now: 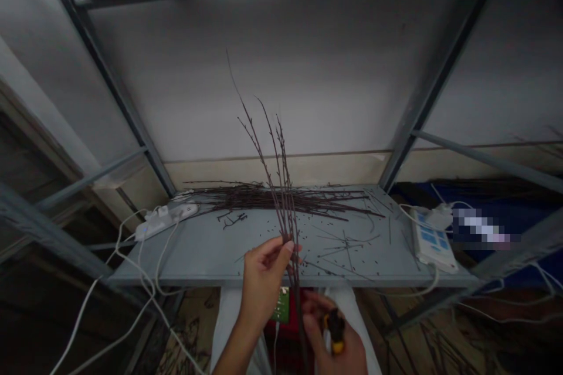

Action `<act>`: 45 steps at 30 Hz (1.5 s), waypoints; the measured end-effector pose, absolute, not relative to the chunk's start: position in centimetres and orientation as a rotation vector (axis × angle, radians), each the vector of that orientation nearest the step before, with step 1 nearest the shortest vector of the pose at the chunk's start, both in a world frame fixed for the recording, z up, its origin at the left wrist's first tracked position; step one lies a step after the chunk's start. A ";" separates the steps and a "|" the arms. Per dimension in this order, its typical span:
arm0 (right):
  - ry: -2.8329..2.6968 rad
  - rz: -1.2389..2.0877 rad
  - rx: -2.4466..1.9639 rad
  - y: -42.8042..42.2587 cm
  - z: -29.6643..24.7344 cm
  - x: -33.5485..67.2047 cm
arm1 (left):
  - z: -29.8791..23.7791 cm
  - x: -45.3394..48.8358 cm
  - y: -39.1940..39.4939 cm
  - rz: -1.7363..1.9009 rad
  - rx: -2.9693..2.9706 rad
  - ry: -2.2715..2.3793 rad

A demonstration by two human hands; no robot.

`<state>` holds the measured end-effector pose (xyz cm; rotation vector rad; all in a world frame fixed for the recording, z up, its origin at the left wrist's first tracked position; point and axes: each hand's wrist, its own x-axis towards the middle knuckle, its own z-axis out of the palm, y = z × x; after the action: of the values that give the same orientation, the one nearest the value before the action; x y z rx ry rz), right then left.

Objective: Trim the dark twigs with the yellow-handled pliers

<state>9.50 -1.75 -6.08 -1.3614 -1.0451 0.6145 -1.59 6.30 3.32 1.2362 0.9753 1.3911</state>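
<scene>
**At the gray metal shelf (197, 261), a bunch of thin twigs (284, 199) stands upright in one fist**

The left hand (264, 281) is closed around the bunch, with the twigs rising above it and running down past it. The right hand (338, 345) sits just beside the lower stems, its fingers curled around a small yellow-and-black tool (335, 329). Beyond them, a heap of loose twigs (272, 199) lies across the shelf, between two white power strips (165, 220).

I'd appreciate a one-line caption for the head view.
Left hand grips thin twigs above a metal shelf; right hand holds a yellow-and-black tool.
</scene>
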 end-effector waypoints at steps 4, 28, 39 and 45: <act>-1.188 0.665 -1.311 1.0 -0.9 11.1 | 2.8 -1.6 5.6 1.425 1.337 1.034; -1.147 0.784 -1.348 -0.3 -5.2 11.0 | -2.1 -1.3 4.5 1.293 0.982 0.844; -1.053 0.776 -1.347 -1.0 -6.2 10.6 | -2.9 -0.4 4.8 1.301 0.753 0.690; -1.036 0.763 -1.344 -1.4 -5.8 10.3 | -2.3 -0.3 5.6 1.307 0.700 0.647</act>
<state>10.34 -1.36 -5.84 -1.3437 -1.0359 0.7627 -0.30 5.60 -2.27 0.7003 0.6465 1.3068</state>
